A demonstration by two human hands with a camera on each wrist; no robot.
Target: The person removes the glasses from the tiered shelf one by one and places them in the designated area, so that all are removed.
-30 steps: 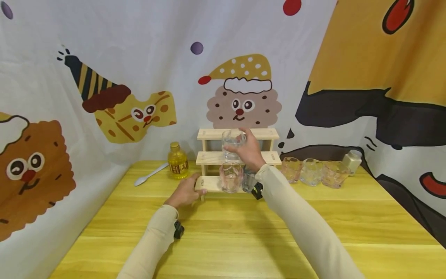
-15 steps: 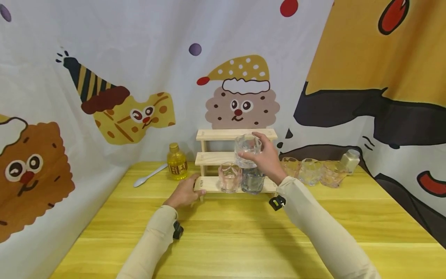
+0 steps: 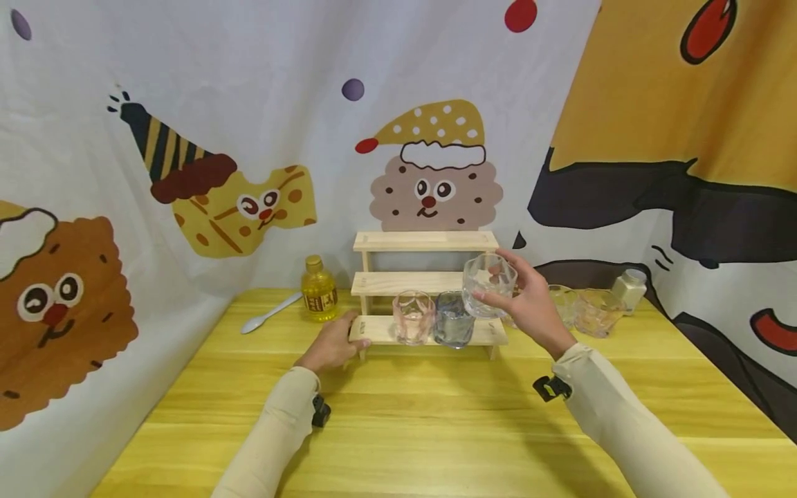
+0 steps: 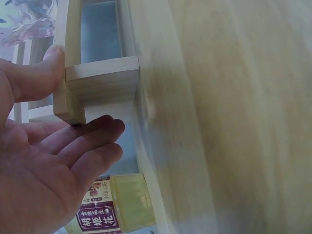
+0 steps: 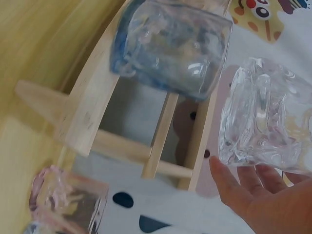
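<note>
Holding clear glass (image 3: 490, 287) aloft, clamped in fingers of right hand (image 3: 534, 304), near right edge of wooden stand (image 3: 426, 241); pinched left edge with left hand (image 3: 328, 344). Seemed at glass-moving step; next likely called for avoiding blue glass (image 3: 454, 323).

The head camera is looking forward and down over the table (image 3: 429, 429). Both wrist views, close and tilted, are sharing the stand (image 3: 376, 282) with it: the left also the bottle (image 4: 131, 202), the right the bluish glass (image 5: 170, 53).
</note>
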